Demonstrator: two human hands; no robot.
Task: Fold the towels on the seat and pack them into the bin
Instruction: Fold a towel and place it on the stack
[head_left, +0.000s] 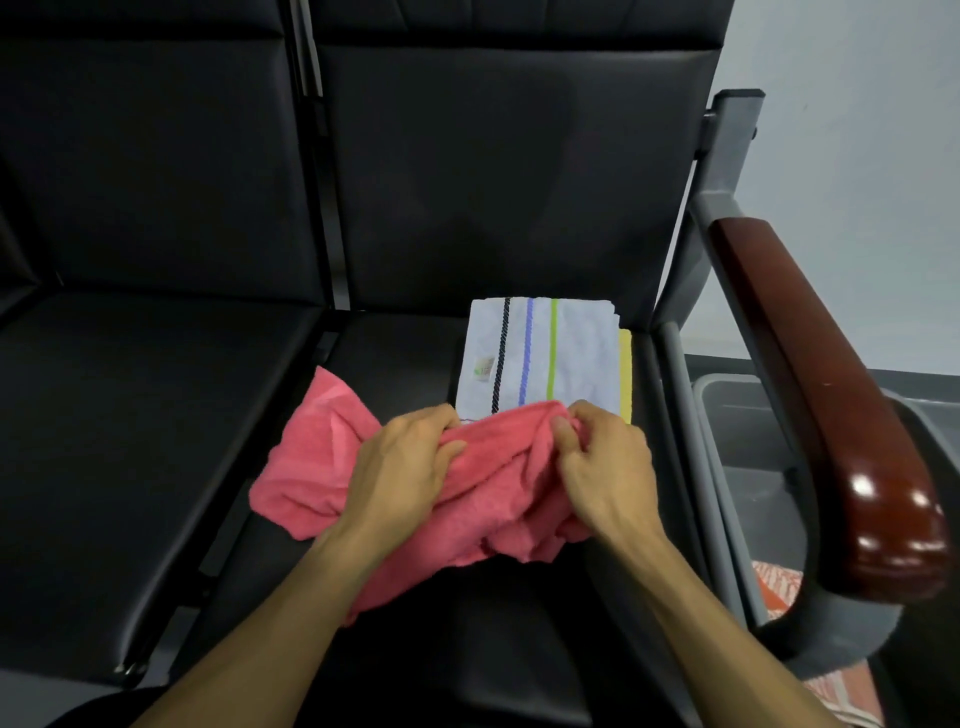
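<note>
Closest in, two bare forearms reach forward over the front edge of the seat (415, 338), and both are busy with the pink towel (322, 457). The left hand (400, 467) has its fingers curled over a bunched ridge of pink cloth, thumb tucked against it, clearly gripping. The right hand (602, 467) does the same on its side, fingertips pinching a fold near the towel's far edge. Neither hand is spread flat; both are closed round fabric. That two-point hold looks like someone hunting for an edge or corners to shake the towel out, because the cloth is crumpled, not squared: one loose flap trails off to the left of the hands, and more sags toward the camera beneath the wrists.

Just beyond the pink towel, touching or slightly under its far edge, lies the striped towel (571, 358), white with black, blue and green lines, already folded into a neat rectangle. A yellow towel (626, 374) peeks out along its right side from underneath, so these look like a finished stack, parked toward the back of the seat to leave working room in front.

To the right of the pink towel, past the seat frame and the glossy wooden armrest (810, 395), sits the grey bin (748, 415), low beside the chair. Nothing shows in its visible part. Handy placement, I'd say: one sideways reach from the stack. My read: folding is part done, packing not begun.
</note>
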